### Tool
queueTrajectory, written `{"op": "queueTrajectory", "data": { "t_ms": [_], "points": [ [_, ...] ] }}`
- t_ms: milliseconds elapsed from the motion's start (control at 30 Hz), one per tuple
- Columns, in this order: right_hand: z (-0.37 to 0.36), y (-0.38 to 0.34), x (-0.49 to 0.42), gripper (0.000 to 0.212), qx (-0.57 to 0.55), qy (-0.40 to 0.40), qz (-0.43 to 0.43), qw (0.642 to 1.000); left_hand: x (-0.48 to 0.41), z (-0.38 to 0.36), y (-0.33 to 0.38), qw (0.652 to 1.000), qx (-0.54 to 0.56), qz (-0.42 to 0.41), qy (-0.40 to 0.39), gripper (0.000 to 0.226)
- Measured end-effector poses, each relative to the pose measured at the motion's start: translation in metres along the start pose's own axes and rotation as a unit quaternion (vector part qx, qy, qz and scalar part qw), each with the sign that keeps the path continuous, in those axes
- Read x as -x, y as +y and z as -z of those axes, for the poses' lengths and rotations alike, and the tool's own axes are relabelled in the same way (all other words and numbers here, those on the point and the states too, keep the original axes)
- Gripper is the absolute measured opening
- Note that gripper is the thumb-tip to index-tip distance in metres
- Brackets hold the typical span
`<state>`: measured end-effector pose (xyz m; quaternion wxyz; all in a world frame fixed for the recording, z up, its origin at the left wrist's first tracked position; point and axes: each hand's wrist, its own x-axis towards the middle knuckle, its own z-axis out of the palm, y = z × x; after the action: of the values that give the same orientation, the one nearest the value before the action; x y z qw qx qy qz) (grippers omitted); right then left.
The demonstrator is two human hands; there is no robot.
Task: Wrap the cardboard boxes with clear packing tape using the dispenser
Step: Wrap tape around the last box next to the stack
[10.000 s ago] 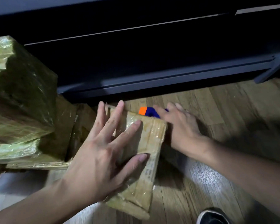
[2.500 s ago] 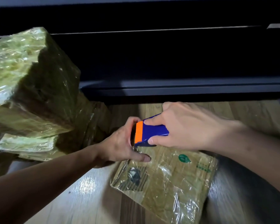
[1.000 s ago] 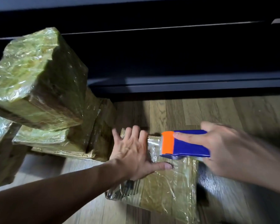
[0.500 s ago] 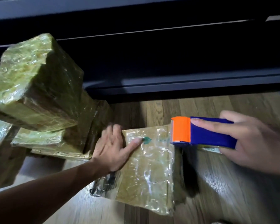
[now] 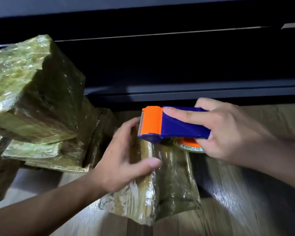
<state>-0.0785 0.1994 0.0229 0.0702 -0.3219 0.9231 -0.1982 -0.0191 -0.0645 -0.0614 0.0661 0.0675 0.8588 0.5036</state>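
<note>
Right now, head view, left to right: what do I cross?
Stack of wrapped boxes → left hand holding the box → tape dispenser → right hand.

Tape-wrapped box [image 5: 170,181] tilted, blue-orange dispenser [image 5: 169,126] atop

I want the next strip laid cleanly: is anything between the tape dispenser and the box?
Nothing visible: the tape dispenser, in the right hand, sits over the far end of the box; the left hand grips the box beside the blade.
</note>
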Motion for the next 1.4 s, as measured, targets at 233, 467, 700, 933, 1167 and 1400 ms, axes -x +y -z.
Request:
{"op": "queueTrajectory", "data": {
  "t_ms": [233, 467, 700, 933, 1167, 1400],
  "points": [
    [0.002, -0.017, -0.019, 0.083, 0.049, -0.008, 0.028, 0.998, -0.009, 0.008, 0.001, 1.000, 0.012, 0.016, 0.003, 0.076],
    [0.031, 0.014, 0.006, 0.066, 0.026, -0.003, 0.035, 0.999, -0.001, 0.024, -0.018, 0.997, 0.068, 0.025, -0.029, 0.072],
    [-0.002, 0.056, 0.039, 0.098, 0.008, -0.002, -0.008, 1.000, 0.005, 0.036, -0.027, 0.994, 0.096, -0.010, -0.048, 0.079],
    [-0.017, 0.049, 0.018, 0.093, 0.006, 0.015, -0.004, 1.000, 0.011, 0.029, -0.032, 0.999, 0.046, 0.013, 0.007, 0.053],
    [-0.002, 0.032, 0.008, 0.089, 0.096, 0.023, 0.007, 0.995, 0.002, 0.048, -0.012, 0.976, -0.186, -0.114, -0.001, 0.096],
    [0.000, 0.024, 0.007, 0.082, 0.115, 0.034, 0.017, 0.993, -0.031, -0.025, 0.063, 0.848, -0.511, 0.005, -0.142, 0.137]
  ]
}}
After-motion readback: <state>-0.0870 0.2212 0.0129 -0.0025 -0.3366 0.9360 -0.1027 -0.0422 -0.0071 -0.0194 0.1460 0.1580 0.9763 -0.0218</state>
